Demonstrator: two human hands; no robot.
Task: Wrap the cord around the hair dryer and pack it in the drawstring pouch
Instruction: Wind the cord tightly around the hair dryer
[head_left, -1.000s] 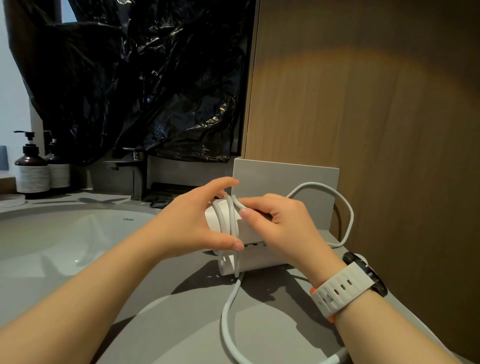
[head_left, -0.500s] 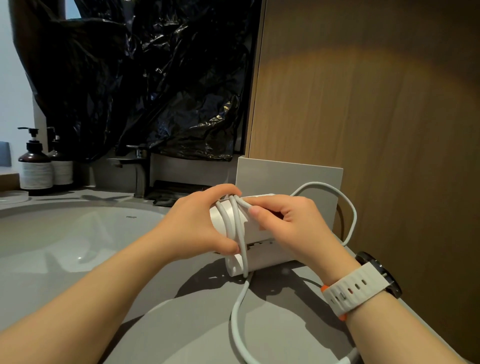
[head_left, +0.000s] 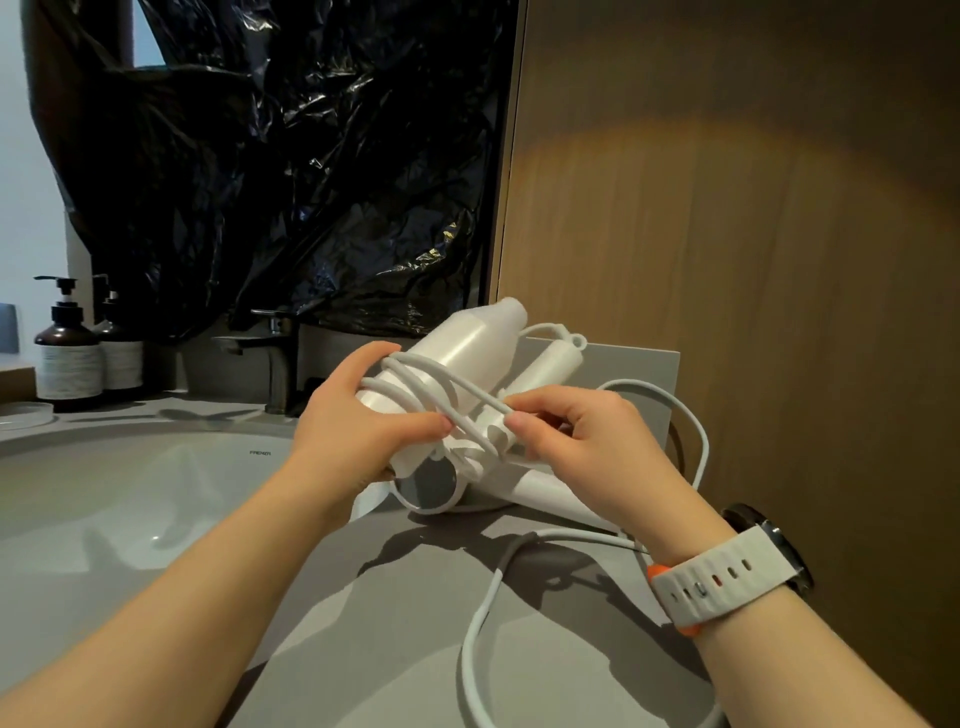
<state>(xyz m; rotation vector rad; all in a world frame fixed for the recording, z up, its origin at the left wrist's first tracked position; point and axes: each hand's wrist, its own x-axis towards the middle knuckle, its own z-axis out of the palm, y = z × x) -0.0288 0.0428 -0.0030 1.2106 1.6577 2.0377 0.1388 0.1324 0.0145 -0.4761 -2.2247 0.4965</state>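
The left hand covers the near side of the barrel of the white plastic hair dryer, and its fingers behind the barrel are out of sight. The right hand hides the stretch of thin white rubbery cord that it pinches. A white shape below its palm is too covered to identify. The cord leaves the picture at the bottom edge. Small dark lettering on the white ceramic basin is too small to read, as are the labels on two brown pump bottles, the rear one half hidden. The dark wristwatch shows only its edge.
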